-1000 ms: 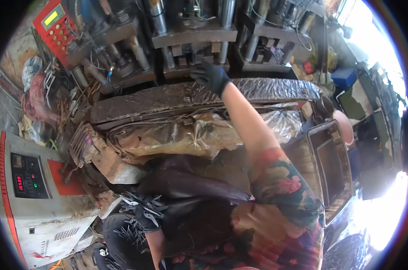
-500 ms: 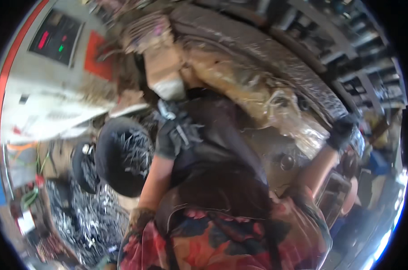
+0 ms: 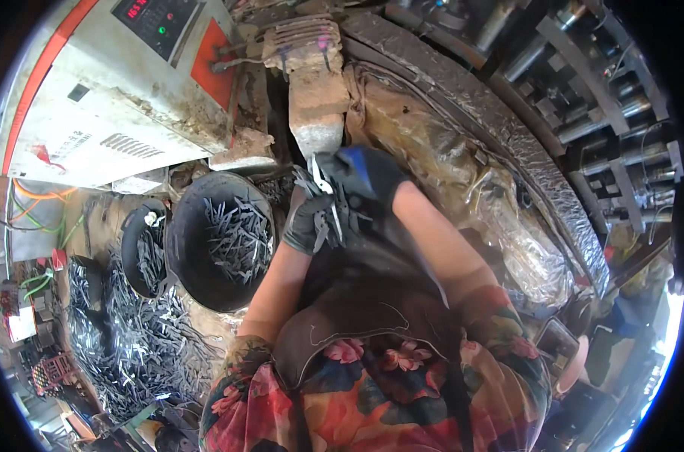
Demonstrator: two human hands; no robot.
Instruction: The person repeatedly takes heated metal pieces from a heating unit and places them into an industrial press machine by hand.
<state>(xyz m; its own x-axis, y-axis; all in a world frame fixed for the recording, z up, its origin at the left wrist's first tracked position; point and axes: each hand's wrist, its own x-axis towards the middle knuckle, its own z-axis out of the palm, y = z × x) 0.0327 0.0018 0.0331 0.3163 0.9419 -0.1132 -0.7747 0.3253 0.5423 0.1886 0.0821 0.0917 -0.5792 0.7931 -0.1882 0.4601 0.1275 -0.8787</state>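
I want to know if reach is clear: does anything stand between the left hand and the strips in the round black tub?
Only the black tub's right rim visibly stands between the left hand and those dark strips; nothing covers the opening.

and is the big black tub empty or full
Neither: the black tub is partly filled. Grey strips lie inside, with bare inner wall showing beside them.

Narrow gap between tub (image 3: 186,264) and left grip (image 3: 309,224)

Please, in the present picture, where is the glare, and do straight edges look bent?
Head view, lower right rim: white glare burns out detail; head view, right of center: plastic sheet catches bright reflections; head view, upper left: white cabinet shows a bowed edge.
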